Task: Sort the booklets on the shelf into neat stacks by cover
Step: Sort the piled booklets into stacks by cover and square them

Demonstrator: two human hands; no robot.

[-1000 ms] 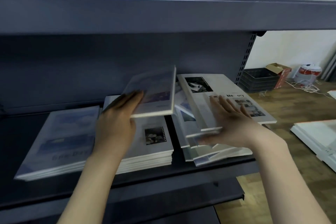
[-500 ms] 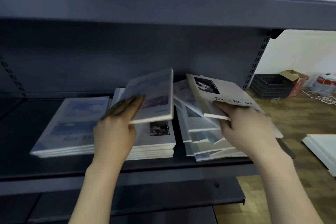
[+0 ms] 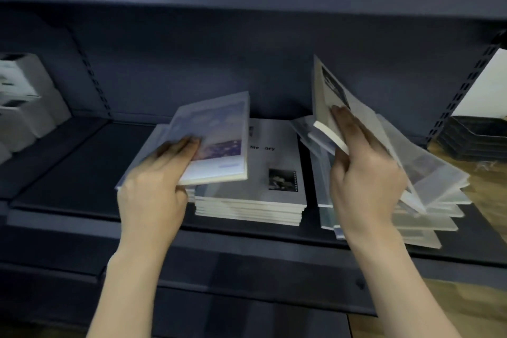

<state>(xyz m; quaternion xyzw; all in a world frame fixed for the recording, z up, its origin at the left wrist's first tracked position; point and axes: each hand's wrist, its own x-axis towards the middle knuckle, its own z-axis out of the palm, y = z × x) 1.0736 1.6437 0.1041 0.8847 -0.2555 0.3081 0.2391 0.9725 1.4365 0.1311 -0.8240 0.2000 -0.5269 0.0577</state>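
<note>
Sorting underway: your left hand (image 3: 153, 186) grips a blue-sky-covered booklet (image 3: 216, 140), your right hand (image 3: 365, 173) lifts a grey photo-covered booklet (image 3: 326, 107); next, match each to its stack.

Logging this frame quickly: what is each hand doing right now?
Left hand: closed on a blue booklet, lifted above the middle stack.
Right hand: closed on a grey booklet, tilted up from the messy pile.
</note>
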